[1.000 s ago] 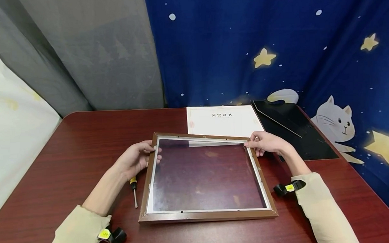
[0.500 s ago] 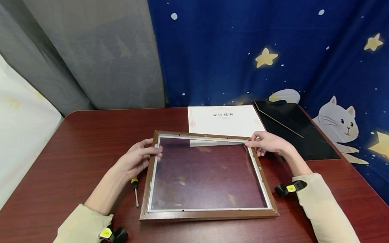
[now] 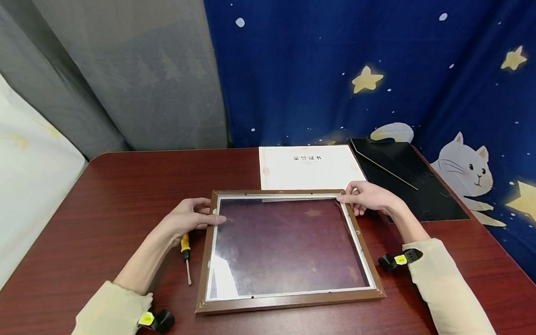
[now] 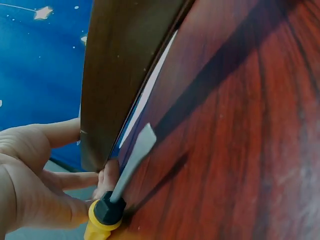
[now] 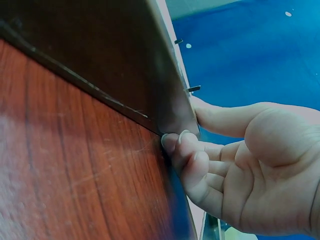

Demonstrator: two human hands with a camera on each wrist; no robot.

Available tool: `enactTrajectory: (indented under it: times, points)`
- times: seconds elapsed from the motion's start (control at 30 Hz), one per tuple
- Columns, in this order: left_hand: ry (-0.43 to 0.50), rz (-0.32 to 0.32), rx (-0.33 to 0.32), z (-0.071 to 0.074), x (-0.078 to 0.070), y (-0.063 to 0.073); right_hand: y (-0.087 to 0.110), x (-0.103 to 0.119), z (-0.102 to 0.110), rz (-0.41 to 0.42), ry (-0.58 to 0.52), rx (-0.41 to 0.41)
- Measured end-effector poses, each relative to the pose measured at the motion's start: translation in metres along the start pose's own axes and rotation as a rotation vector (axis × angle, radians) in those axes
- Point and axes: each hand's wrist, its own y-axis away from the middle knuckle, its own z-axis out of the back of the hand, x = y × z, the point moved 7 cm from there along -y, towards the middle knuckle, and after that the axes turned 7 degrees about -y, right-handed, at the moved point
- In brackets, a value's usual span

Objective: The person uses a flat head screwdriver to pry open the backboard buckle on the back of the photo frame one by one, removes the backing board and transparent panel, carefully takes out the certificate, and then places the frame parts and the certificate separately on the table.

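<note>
A brown picture frame (image 3: 290,301) with a clear pane (image 3: 288,245) lies in front of me, its back side up. My left hand (image 3: 187,219) grips its left rail near the far corner, thumb on top and fingers underneath. At the far right corner my right hand (image 3: 366,196) pinches the frame; in the right wrist view its fingertips (image 5: 187,142) curl under the rail. The left wrist view shows a gap between the frame's edge (image 4: 125,65) and the table. A flathead screwdriver (image 3: 185,251) with a yellow handle lies beside the left hand, part of its handle hidden.
A white printed certificate (image 3: 310,168) lies behind the frame, partly under it. To its right is a black backing board (image 3: 428,191) with a stand leg. The reddish-brown table (image 3: 118,207) extends left; curtains (image 3: 300,68) hang behind.
The frame's far left corner has come down and toward me along with my left hand. A bright reflection now shows on the pane, and more of the screwdriver handle is visible. The right hand stays put.
</note>
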Motion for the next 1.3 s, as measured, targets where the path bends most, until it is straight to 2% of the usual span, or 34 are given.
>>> enactTrajectory:
  times: [0.17, 0.3, 0.6, 0.93, 1.1, 1.17, 1.3]
  points:
    - [-0.093, 0.008, -0.026, 0.0, -0.005, 0.002, 0.0, 0.0, 0.0, 0.013, 0.0, 0.005]
    - [-0.165, -0.016, -0.034, -0.001, -0.008, 0.002, 0.0, 0.0, -0.001, 0.037, 0.007, 0.005]
    - [-0.217, -0.056, -0.028, -0.002, -0.008, 0.001, 0.003, 0.002, -0.002, 0.05, 0.036, 0.023]
    - [-0.221, -0.075, 0.019, -0.001, -0.007, 0.003, 0.003, 0.003, -0.002, 0.052, 0.045, 0.049]
    - [-0.17, -0.067, 0.019, 0.002, -0.007, 0.004, 0.002, 0.001, -0.002, 0.035, 0.031, 0.05]
    - [-0.17, -0.078, 0.019, 0.003, -0.01, 0.004, 0.001, 0.0, -0.002, 0.026, 0.02, 0.053]
    - [-0.198, -0.148, 0.046, 0.003, -0.017, 0.005, 0.002, 0.0, -0.003, 0.019, -0.007, 0.067]
